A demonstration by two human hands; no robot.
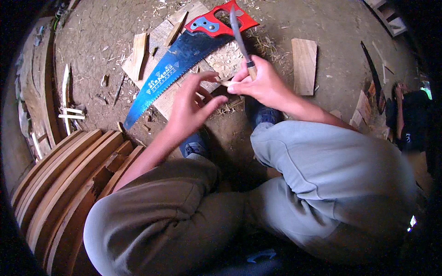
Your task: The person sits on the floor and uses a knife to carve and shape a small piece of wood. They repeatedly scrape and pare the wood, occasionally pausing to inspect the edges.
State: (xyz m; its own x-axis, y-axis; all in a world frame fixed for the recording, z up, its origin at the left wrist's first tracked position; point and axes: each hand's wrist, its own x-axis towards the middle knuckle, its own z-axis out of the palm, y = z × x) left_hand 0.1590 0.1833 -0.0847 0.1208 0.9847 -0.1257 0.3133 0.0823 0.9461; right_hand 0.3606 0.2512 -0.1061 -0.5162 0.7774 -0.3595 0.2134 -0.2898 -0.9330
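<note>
My right hand (260, 83) is closed round the wooden handle of a knife (238, 37), whose slim, slightly curved blade points up and away. A small pale piece of wood (224, 83) sticks out leftward at its thumb and fingertips. Just left of it is my left hand (195, 99), thumb and fingers apart and curved, nothing visible between them. Whether its fingertips touch the small piece I cannot tell. Beyond both hands, a handsaw with a blue blade (172, 66) and red handle (223, 19) lies across a flat wooden board (159, 103).
Wood shavings and offcuts litter the dirt floor (101, 34). One rectangular wood block (304, 66) lies right of my hands. Several long planks (60, 179) are stacked at my left leg, and a dark bag-like thing (414, 119) is at the far right.
</note>
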